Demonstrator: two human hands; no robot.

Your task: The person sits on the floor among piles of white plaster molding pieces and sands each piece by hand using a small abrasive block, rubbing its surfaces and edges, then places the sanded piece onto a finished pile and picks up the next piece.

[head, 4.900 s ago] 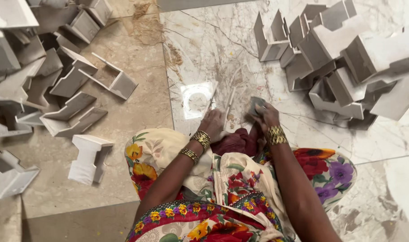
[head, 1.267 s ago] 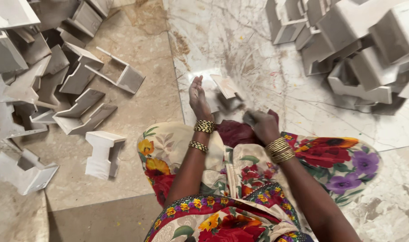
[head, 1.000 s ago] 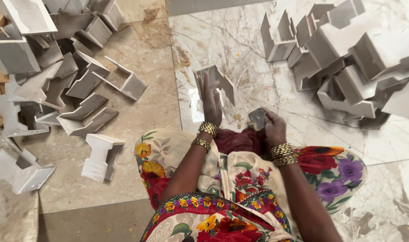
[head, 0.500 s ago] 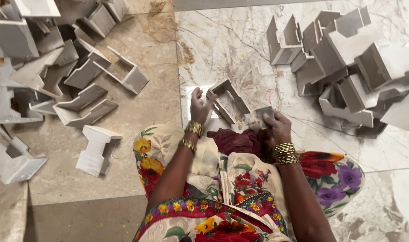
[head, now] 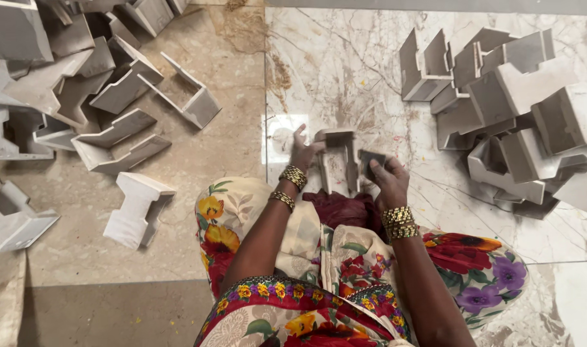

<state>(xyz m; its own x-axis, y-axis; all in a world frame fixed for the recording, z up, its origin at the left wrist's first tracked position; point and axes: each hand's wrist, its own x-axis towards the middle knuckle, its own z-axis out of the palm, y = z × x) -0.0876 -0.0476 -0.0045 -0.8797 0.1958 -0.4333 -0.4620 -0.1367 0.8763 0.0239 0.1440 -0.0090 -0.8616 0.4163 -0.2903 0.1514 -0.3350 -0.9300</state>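
**Both hands on a grey bracket at the lap**

The person sits on a marble floor (head: 345,71) in a floral garment (head: 473,270). The left hand (head: 303,151) grips the left side of a grey U-shaped moulded piece (head: 337,160), which stands on the floor just in front of the knees. The right hand (head: 386,180) is closed around a small dark pad (head: 370,164), pressed against the piece's right wall. Gold bangles (head: 398,222) ring both wrists. To the right lies a heap of similar grey pieces (head: 518,109); to the left, on beige tiles, lies a second heap (head: 81,83). 1 pale I-shaped piece (head: 138,209) lies apart, near the left knee.
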